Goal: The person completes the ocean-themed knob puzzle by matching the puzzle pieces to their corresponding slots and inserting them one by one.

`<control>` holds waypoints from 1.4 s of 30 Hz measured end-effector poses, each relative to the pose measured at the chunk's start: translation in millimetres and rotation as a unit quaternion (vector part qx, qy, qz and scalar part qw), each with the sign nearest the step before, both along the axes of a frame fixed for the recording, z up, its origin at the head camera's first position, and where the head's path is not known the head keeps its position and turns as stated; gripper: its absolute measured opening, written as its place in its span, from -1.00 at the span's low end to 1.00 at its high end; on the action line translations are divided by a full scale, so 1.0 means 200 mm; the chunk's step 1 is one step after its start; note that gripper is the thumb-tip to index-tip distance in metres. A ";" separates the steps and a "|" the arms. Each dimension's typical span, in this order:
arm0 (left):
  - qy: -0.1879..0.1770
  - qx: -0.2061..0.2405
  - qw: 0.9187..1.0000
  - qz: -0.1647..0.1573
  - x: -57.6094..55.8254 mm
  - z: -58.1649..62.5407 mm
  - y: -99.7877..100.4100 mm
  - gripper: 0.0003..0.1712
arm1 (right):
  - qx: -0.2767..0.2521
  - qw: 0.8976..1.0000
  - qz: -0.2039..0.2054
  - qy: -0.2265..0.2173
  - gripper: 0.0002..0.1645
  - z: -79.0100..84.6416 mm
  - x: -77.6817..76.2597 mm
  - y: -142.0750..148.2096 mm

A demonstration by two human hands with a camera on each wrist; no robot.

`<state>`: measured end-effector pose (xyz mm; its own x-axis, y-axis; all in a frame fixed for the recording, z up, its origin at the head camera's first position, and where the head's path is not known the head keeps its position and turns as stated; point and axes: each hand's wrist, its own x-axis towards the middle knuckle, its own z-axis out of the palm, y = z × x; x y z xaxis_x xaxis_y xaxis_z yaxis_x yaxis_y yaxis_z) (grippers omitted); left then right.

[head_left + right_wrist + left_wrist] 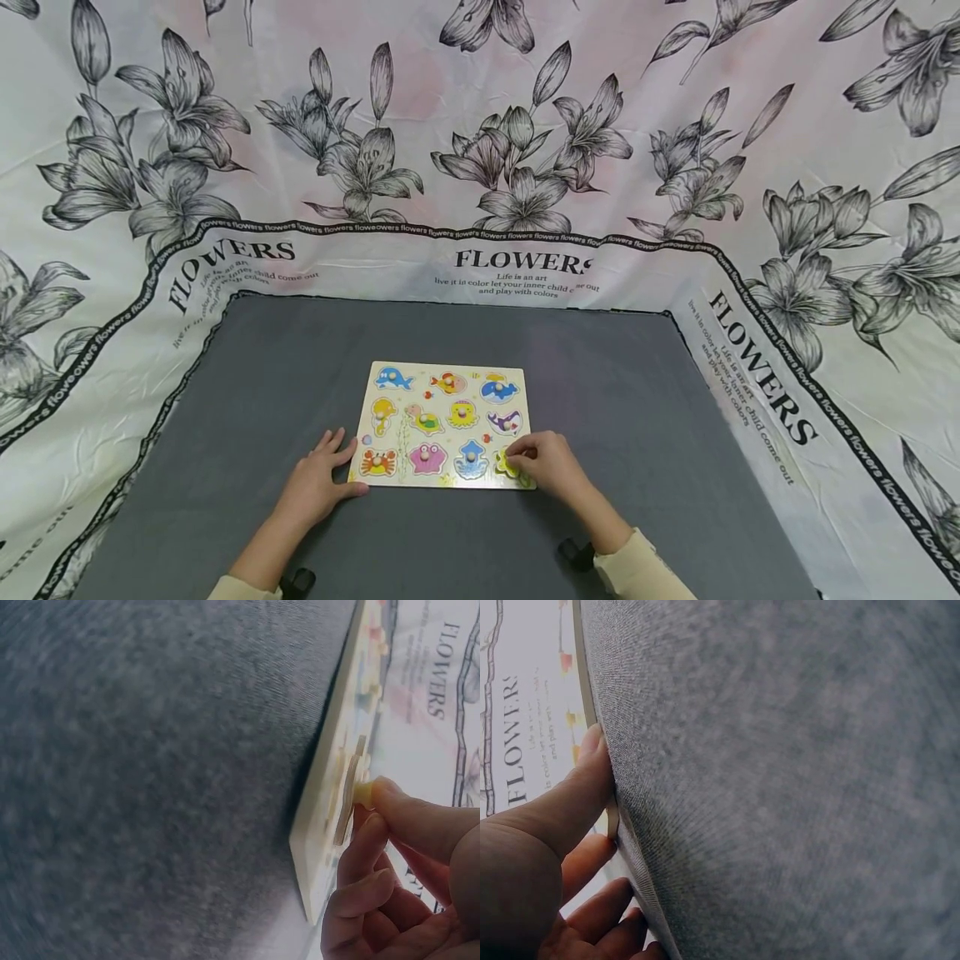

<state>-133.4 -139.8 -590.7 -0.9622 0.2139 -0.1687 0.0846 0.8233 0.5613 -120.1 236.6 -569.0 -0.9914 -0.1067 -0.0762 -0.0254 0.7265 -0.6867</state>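
Observation:
A wooden peg puzzle board (438,365) with several sea-animal pieces lies flat on the grey table. My right hand (551,462) is over its near right corner. In the right wrist view, thumb and forefinger pinch the yellow knob (363,794) of a puzzle piece (347,801), which stands slightly off the board's face. From above, that yellow-green piece (504,463) is partly hidden by the fingers. My left hand (318,479) rests at the near left corner, fingers spread. Its thumb (592,761) touches the front edge and its forefinger lies by the left side.
Near the held piece sit a blue octopus piece (471,460) and a purple whale piece (505,422). A pink piece (427,458) and a red crab piece (378,462) line the near row. Behind the grey table surface (600,367) hangs white flowered cloth (420,258).

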 end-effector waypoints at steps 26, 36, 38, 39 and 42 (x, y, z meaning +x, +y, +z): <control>-0.009 -0.003 1.000 0.004 0.01 0.01 -0.04 0.07 | -0.005 0.999 0.036 -0.020 -0.96 -0.04 -0.04 -0.03; 0.001 0.008 1.000 0.012 0.03 -0.02 -0.02 0.06 | -0.017 0.999 0.049 -0.002 -0.82 -0.03 -0.02 0.01; -0.005 0.020 1.000 0.005 0.04 -0.04 -0.01 0.08 | -0.016 0.999 0.048 0.004 -0.77 0.00 0.02 0.07; -0.008 0.026 1.000 0.000 0.04 -0.05 0.00 0.09 | -0.011 0.999 0.045 0.010 -0.76 0.03 0.04 0.10; 0.000 0.041 0.999 -0.008 0.03 -0.05 -0.01 0.10 | 0.018 0.999 0.024 0.039 -0.78 0.12 0.08 0.21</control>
